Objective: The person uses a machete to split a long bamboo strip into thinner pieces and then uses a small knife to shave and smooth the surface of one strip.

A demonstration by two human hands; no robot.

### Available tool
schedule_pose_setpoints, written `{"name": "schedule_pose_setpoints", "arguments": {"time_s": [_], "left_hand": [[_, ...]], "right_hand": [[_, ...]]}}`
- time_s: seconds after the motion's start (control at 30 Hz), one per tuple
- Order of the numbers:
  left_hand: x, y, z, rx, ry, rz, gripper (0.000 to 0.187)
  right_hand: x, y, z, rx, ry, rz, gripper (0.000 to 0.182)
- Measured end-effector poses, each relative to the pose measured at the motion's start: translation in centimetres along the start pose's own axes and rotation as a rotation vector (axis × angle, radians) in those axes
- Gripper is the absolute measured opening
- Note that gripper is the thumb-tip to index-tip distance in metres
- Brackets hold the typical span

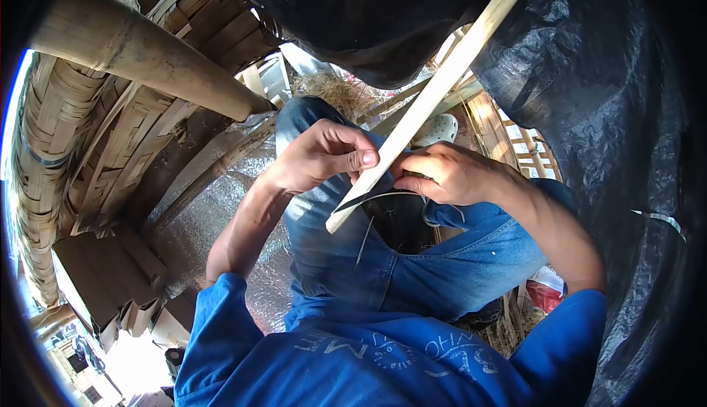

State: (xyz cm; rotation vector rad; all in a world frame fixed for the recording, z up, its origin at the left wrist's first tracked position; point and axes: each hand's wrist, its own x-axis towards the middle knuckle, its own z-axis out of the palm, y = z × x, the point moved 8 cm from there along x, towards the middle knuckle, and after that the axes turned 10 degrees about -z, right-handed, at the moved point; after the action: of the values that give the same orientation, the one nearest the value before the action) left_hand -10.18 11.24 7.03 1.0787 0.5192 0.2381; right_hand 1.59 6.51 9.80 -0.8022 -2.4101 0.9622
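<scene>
A long pale wooden strip [434,94] runs slantwise from the top right down to a cut end above my lap. My left hand [329,158] pinches it near the lower end, thumb on its face. On the strip's right side my right hand [440,174] has its fingers curled close to the edge; what they hold is too small to make out. A thin dark band [359,199] crosses the strip below my hands, and a thin curved strand continues from there toward the right, over my jeans [346,260].
A thick bamboo pole [147,54] slants in at the upper left beside woven bamboo panels. Black plastic sheeting [589,112] hangs at the right and top. Brown cardboard [110,274] lies at the lower left. A pale perforated shoe [440,129] shows beyond my hands.
</scene>
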Motion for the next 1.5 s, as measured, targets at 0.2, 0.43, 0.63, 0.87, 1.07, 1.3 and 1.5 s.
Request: {"name": "schedule_pose_setpoints", "arguments": {"time_s": [0.2, 0.43, 0.63, 0.87, 1.07, 1.3, 1.5], "left_hand": [[0.1, -0.1, -0.5, 0.048, -0.013, -0.002, 0.018], [-0.1, 0.6, -0.5, 0.093, 0.023, 0.000, 0.023], [0.0, 0.4, -0.8, 0.128, 0.071, -0.001, 0.022], [0.6, 1.3, -0.1, 0.167, 0.056, 0.060, 0.022], [1.0, 1.4, 0.7, 0.186, 0.034, 0.047, 0.022], [0.6, 0.7, 0.2, 0.220, 0.052, 0.031, 0.024], [-1.1, -2.1, -0.5, 0.030, 0.176, -0.022, 0.021]], "right_hand": [[1.1, -0.5, 0.2, 0.018, 0.001, -0.068, 0.011], [0.3, 0.0, 1.6, -0.058, 0.145, -0.149, 0.013], [1.4, 0.3, 0.8, 0.180, 0.115, -0.022, 0.014], [1.1, -0.6, 1.7, -0.044, 0.053, -0.108, 0.013], [0.3, -0.6, 7.0, -0.273, -0.409, -0.180, 0.007], [-1.0, 5.7, 0.1, -0.347, -0.398, 0.433, 0.016], [-5.7, 9.6, -13.4, -0.369, 0.288, 0.597, 0.031]]}}
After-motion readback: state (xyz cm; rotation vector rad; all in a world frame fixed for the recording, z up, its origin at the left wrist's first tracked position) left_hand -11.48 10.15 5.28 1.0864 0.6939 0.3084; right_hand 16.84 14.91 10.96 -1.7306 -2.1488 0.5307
